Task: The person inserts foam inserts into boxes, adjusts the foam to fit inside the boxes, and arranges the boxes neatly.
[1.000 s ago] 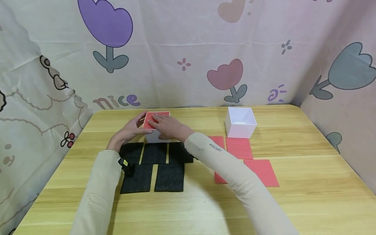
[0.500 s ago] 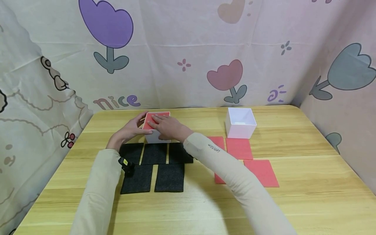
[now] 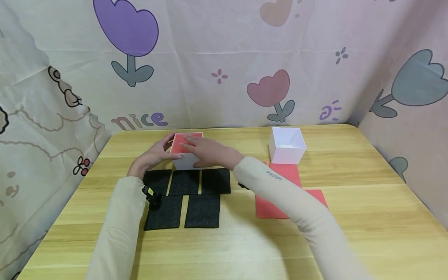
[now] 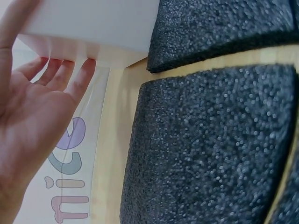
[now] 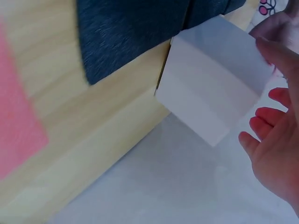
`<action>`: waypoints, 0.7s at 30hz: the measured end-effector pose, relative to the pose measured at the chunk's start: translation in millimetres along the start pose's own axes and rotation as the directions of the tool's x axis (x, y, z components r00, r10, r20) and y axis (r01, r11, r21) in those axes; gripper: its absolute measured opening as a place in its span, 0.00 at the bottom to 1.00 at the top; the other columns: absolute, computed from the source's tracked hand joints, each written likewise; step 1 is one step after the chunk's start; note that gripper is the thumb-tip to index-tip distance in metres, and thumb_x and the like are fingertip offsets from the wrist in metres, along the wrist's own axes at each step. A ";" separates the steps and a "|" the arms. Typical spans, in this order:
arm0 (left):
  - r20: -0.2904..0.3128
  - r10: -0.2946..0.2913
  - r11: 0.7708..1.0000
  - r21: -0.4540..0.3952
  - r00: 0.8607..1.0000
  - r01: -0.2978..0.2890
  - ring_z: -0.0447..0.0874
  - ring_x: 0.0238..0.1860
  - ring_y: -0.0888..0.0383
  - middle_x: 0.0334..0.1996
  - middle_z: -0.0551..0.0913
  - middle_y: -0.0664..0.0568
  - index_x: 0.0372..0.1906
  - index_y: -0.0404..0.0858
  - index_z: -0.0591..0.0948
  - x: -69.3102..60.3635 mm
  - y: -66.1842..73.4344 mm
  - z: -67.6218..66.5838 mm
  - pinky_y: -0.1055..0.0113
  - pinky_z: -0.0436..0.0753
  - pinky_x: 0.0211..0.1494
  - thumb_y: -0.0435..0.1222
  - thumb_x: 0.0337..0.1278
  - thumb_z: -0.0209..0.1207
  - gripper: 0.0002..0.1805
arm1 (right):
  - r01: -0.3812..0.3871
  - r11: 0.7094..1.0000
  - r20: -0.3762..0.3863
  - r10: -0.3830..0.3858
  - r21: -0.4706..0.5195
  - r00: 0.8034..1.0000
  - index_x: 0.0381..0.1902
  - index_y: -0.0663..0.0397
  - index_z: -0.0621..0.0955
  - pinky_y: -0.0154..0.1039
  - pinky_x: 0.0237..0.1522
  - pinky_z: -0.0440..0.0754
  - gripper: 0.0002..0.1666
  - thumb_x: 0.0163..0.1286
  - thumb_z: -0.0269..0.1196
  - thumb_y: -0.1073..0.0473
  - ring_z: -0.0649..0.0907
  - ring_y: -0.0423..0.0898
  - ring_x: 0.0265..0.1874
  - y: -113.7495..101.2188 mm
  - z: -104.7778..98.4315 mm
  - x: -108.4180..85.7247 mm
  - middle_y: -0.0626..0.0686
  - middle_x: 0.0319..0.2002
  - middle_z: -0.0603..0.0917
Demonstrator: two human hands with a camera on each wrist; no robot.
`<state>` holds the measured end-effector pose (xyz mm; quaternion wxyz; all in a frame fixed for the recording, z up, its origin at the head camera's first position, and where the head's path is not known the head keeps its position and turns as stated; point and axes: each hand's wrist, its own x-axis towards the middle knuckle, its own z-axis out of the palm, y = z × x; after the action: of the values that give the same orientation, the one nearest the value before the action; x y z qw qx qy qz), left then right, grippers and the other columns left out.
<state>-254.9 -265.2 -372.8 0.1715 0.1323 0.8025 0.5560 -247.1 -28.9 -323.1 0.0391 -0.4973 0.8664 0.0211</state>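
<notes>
At the back left of the table stands a white square box (image 3: pixel 183 162), a red square sheet (image 3: pixel 179 144) lying inside near its rim. My left hand (image 3: pixel 151 157) holds this box, thumb along the front and fingers against the far left side; in the left wrist view the fingertips touch the white wall (image 4: pixel 103 23). Over the box's right edge hovers my right hand (image 3: pixel 213 152), its fingers extended above the red sheet and gripping nothing. The right wrist view shows its fingers (image 5: pixel 266 119) apart from the box's side.
Several black foam squares (image 3: pixel 202 211) lie in two rows just in front of the box. A second white box (image 3: pixel 287 153) stands at the back right, with several red squares (image 3: pixel 284 173) before it. A patterned cloth (image 3: pixel 210 35) hangs behind the table.
My right hand has drawn back a little to the right, off the red sheet, and its forearm has shifted right. The left hand and the box have stayed in place.
</notes>
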 end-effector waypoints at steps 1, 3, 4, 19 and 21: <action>-0.003 -0.001 1.000 -0.007 1.000 0.001 0.41 0.74 0.45 0.76 0.43 0.44 0.77 0.40 0.40 0.2 -0.3 -0.2 0.45 0.61 0.68 0.33 0.58 0.64 0.53 | 0.008 1.000 -0.006 -0.008 0.024 1.000 0.75 0.55 0.57 0.40 0.70 0.55 0.47 0.67 0.64 0.47 0.56 0.51 0.73 1.8 -0.9 -6.3 0.58 0.75 0.50; -0.005 0.000 1.000 -0.023 1.000 0.000 0.43 0.74 0.45 0.76 0.45 0.44 0.78 0.41 0.40 0.4 -0.7 0.1 0.45 0.62 0.67 0.31 0.57 0.64 0.53 | 0.022 0.996 -0.022 -0.020 0.083 1.000 0.75 0.57 0.56 0.40 0.70 0.54 0.46 0.68 0.63 0.48 0.56 0.51 0.72 6.3 -0.8 -20.6 0.59 0.75 0.50; -0.007 0.002 1.000 -0.027 1.000 -0.002 0.43 0.74 0.45 0.75 0.46 0.43 0.78 0.42 0.40 0.5 -1.1 0.3 0.45 0.63 0.67 0.30 0.57 0.64 0.53 | 0.028 0.993 -0.032 -0.025 0.111 0.999 0.75 0.58 0.57 0.40 0.70 0.55 0.45 0.69 0.62 0.48 0.57 0.51 0.72 8.7 0.1 -28.3 0.59 0.75 0.51; -0.047 -0.004 1.000 -0.026 0.999 0.003 0.39 0.75 0.46 0.76 0.43 0.46 0.78 0.44 0.40 -0.3 -2.1 4.7 0.47 0.56 0.70 0.32 0.55 0.65 0.55 | -0.064 0.877 -0.086 0.119 0.477 0.989 0.70 0.61 0.67 0.52 0.66 0.63 0.36 0.68 0.63 0.54 0.63 0.57 0.68 34.7 43.1 -143.7 0.60 0.70 0.64; -0.051 -0.009 1.000 -0.022 0.999 0.008 0.39 0.75 0.46 0.77 0.42 0.46 0.78 0.44 0.39 -1.2 -2.0 4.6 0.47 0.55 0.71 0.32 0.55 0.65 0.55 | -0.068 0.857 -0.101 0.138 0.510 0.985 0.69 0.62 0.68 0.53 0.65 0.65 0.36 0.67 0.64 0.55 0.65 0.57 0.67 35.8 47.7 -156.8 0.59 0.68 0.66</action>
<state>-252.0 -262.4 -376.0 0.1545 0.1128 0.8011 0.5671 -197.1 127.6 -356.8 0.1083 -0.4229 0.8677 -0.2376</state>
